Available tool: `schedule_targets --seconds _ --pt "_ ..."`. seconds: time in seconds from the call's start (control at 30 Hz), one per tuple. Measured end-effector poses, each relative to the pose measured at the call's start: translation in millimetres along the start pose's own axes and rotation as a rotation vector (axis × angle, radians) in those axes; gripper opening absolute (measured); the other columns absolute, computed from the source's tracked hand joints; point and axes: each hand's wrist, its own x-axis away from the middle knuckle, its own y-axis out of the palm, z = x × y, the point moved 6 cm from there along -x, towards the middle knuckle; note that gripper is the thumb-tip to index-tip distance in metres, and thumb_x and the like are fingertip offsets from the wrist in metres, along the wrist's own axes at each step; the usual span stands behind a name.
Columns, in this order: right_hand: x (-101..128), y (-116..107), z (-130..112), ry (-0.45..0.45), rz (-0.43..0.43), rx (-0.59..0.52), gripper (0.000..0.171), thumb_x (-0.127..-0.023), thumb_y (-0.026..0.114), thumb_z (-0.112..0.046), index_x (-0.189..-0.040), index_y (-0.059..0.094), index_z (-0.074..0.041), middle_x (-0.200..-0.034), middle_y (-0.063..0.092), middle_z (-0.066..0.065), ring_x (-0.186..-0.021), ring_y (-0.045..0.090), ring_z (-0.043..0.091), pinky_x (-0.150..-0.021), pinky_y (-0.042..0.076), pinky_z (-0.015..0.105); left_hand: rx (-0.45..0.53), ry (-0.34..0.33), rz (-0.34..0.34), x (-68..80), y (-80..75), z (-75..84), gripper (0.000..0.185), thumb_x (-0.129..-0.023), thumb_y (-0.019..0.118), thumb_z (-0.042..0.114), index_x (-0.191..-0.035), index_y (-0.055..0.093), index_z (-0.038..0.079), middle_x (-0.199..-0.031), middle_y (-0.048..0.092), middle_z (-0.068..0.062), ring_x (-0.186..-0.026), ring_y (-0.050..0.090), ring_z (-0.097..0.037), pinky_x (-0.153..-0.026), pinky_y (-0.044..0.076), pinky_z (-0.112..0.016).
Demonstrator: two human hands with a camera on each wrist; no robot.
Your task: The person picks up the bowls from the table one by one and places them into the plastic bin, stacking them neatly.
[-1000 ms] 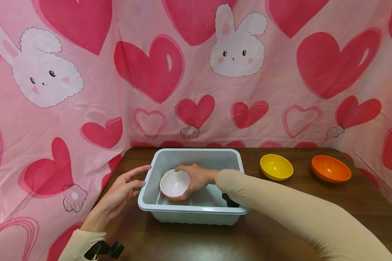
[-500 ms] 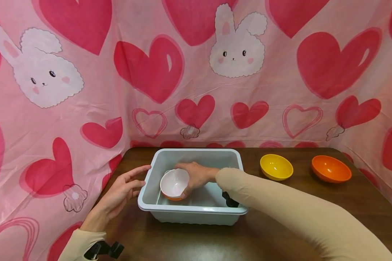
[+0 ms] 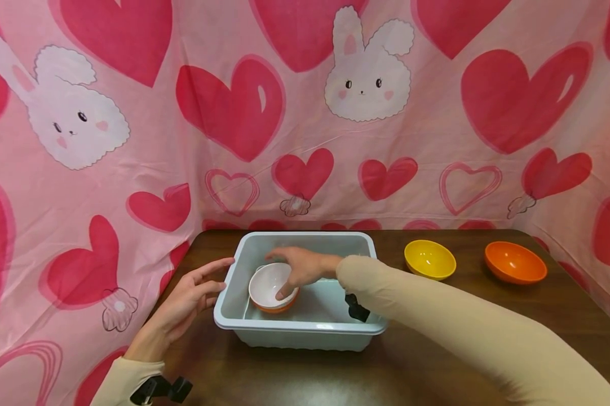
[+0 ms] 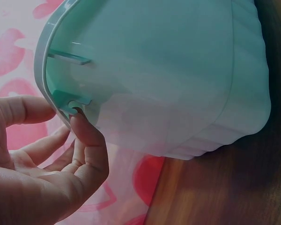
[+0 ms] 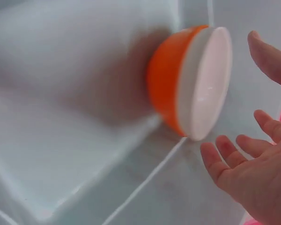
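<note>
Two Hands at the Tub, Bowl Just Let Go

The right hand has opened its grip: half a second ago its fingers wrapped the orange-and-white bowl, now they spread loose just above it, holding nothing. That bowl sits on the floor of the pale plastic tub, so the placing looks done. The left hand rests open-fingered against the tub's left rim. Farther right on the bench lie a yellow bowl and an orange bowl.

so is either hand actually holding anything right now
No. The right hand is open just off the bowl in the tub; left hand only touches the tub's rim.
</note>
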Motion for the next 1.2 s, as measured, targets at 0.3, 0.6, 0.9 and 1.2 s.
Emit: schedule_targets --seconds 0.3,0.6,0.9,1.2 --pt "11 -13 -28 -0.007 0.026 -0.007 0.068 -0.082 0.09 -0.015 -0.144 0.062 -0.011 -0.14 0.059 0.01 -0.122 0.055 0.034 -0.097 0.05 0.036 -0.005 0.008 -0.009 0.9 2.0 1.1 0.061 -0.104 0.056 0.008 -0.162 0.036 0.002 -0.159 0.04 -0.024 -0.116 0.068 -0.028 -0.097 0.058 -0.041" --pt "26 -24 -42 -0.023 0.031 -0.051 0.054 -0.083 0.087 -0.011 -0.133 0.067 -0.01 -0.127 0.065 0.007 -0.108 0.06 0.024 -0.087 0.054 0.029 -0.003 0.006 -0.008 0.0 3.0 1.4 0.062 -0.104 0.055 0.008 -0.162 0.036 0.002 -0.161 0.037 -0.023 -0.119 0.067 -0.028 -0.098 0.057 -0.04" --pt "44 -37 -43 -0.07 0.067 -0.072 0.048 -0.083 0.089 -0.011 -0.128 0.069 -0.007 -0.12 0.069 0.004 -0.095 0.066 0.021 -0.083 0.055 0.026 -0.006 0.015 -0.008 -0.7 2.0 2.2 0.061 -0.104 0.056 0.008 -0.162 0.037 0.003 -0.16 0.039 -0.023 -0.118 0.068 -0.028 -0.097 0.058 -0.041" --pt "67 -45 -51 -0.1 0.12 -0.078 0.044 -0.083 0.089 -0.01 -0.123 0.071 -0.007 -0.111 0.07 0.002 -0.085 0.067 0.015 -0.081 0.057 0.028 0.001 0.027 -0.008 0.8 2.0 0.4 0.061 -0.104 0.057 0.008 -0.162 0.037 0.002 -0.16 0.038 -0.024 -0.118 0.068 -0.027 -0.097 0.058 -0.041"
